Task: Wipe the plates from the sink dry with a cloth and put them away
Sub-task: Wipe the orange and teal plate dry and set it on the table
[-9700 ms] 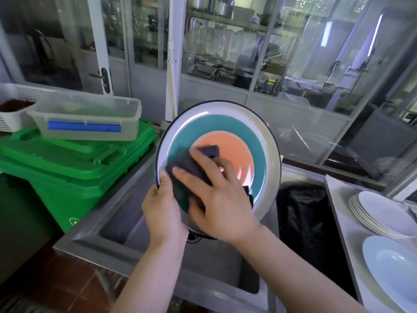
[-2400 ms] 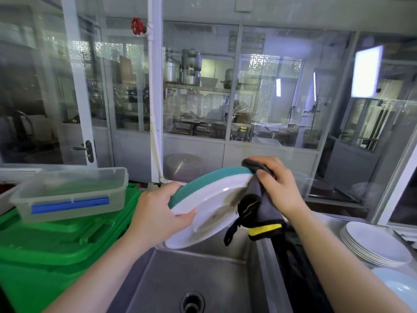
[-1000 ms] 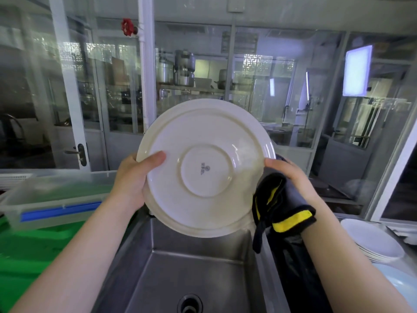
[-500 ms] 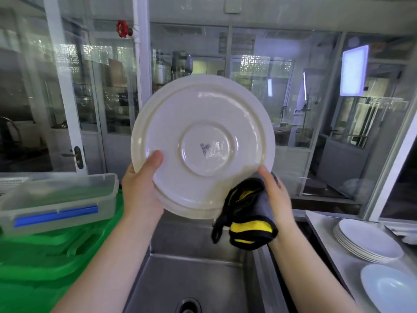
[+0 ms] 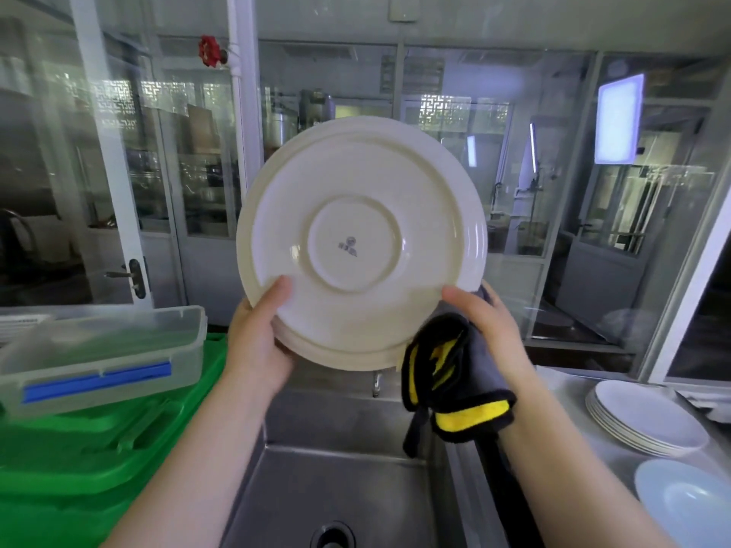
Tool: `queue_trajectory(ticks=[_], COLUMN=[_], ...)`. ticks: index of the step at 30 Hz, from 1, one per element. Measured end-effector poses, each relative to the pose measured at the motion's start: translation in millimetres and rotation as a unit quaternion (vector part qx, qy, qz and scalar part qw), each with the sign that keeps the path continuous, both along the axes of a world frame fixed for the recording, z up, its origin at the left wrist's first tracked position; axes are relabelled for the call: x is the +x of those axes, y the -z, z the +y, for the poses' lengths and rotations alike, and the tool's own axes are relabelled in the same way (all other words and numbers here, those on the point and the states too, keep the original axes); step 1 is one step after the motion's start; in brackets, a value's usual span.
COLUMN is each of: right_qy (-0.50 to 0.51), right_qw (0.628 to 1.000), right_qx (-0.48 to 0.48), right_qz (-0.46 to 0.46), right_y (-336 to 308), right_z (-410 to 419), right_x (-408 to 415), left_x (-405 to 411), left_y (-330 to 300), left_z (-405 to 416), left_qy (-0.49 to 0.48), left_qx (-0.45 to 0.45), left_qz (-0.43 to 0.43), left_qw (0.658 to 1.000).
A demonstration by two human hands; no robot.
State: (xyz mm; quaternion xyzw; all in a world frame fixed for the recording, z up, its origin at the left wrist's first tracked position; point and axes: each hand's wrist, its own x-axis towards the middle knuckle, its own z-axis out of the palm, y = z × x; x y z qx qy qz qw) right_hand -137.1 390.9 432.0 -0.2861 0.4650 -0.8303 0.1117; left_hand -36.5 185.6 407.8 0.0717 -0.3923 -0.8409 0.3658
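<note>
A large plate (image 5: 362,239) is held upright above the steel sink (image 5: 340,492), its cream underside with a small maker's mark facing me. My left hand (image 5: 259,342) grips its lower left rim, thumb on the underside. My right hand (image 5: 488,330) holds the lower right rim, thumb on the underside, with a dark grey cloth with yellow edging (image 5: 455,377) bunched between palm and plate and hanging down. The plate's coloured face is hidden from me.
A stack of white plates (image 5: 648,419) and a pale blue plate (image 5: 688,502) lie on the steel counter at right. A clear lidded box with a blue clip (image 5: 99,355) sits on a green bin (image 5: 91,460) at left. Glass partitions stand behind the sink.
The plate was turned from its teal and orange face to its underside and raised upright. In the last second both hands slid down to its lower rim.
</note>
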Motion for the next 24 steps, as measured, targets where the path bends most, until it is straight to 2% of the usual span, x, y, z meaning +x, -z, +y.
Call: queue_trajectory(ticks=[4,6,11,13,15,17,19,21,24], right_qy=[-0.004,0.003,-0.025,0.048,0.184,0.320,0.404,0.422,0.392], right_qw=[0.997,0.997,0.996,0.990,0.973,0.943,0.914,0.888,0.839], right_qx=[0.060,0.072,-0.002,-0.029,-0.043,-0.031,0.009,0.077,0.154], right_qz=[0.046,0.042,-0.082,-0.130,-0.130,-0.083,0.033,0.163,0.344], right_y=[-10.5,-11.4,-3.4,0.2,6.0,12.5,18.0,25.2,35.7], right_z=[13.9,16.5,8.5,1.7,-8.1,-20.4,-31.6,-42.2,-52.3], right_x=[-14.3,-19.9,-26.8,-27.1,-20.0,-5.2,13.8,31.6,54.3], left_x=[13.1,13.2,9.4,8.1,4.9,0.5,-3.6,-5.6,-3.5], left_y=[-20.7,-24.6,-25.3,-20.7,-16.4,-14.9,-15.7,-16.4,-11.9], left_z=[-23.2,-22.7,-1.3,11.9,26.4,40.1,52.5,63.0,69.5], left_qy=[-0.010,-0.018,-0.101,-0.114,-0.128,-0.157,-0.185,-0.205,-0.215], left_qx=[-0.092,-0.110,-0.079,-0.068,-0.059,-0.047,-0.039,-0.044,-0.078], left_qz=[-0.015,-0.022,0.014,0.040,0.058,0.058,0.055,0.057,0.044], left_qw=[0.996,0.994,0.992,0.990,0.988,0.985,0.981,0.976,0.972])
